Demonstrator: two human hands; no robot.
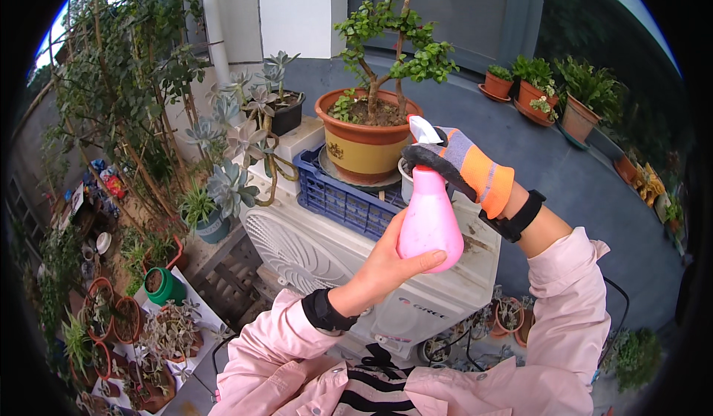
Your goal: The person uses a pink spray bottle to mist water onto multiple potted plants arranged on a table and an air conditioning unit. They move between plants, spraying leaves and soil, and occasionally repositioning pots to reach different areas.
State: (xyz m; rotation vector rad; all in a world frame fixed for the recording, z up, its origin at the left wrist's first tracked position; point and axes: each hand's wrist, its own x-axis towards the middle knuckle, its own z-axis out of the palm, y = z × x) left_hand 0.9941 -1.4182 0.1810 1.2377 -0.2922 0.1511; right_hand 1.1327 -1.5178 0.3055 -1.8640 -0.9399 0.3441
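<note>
A pink plastic spray bottle [429, 221] is held upright between both hands. My left hand [384, 257], bare, cups the lower body of the bottle from the left, with the thumb across its front. My right hand [459, 162], in an orange and grey glove with dark palm and fingers, grips the bottle's neck and white spray head [424, 131]. The red nozzle tip points toward a small jade-like tree in a brown and yellow pot [365, 147], just to the left. How far the trigger is pressed is hidden by the glove.
The pot stands on a blue plastic crate [345, 207] atop a Gree air-conditioner outdoor unit [412, 310]. Beside it are succulents in a black pot [288, 116]. A white pot [405, 182] is partly behind the bottle. Potted plants line the right ledge; more stand at lower left.
</note>
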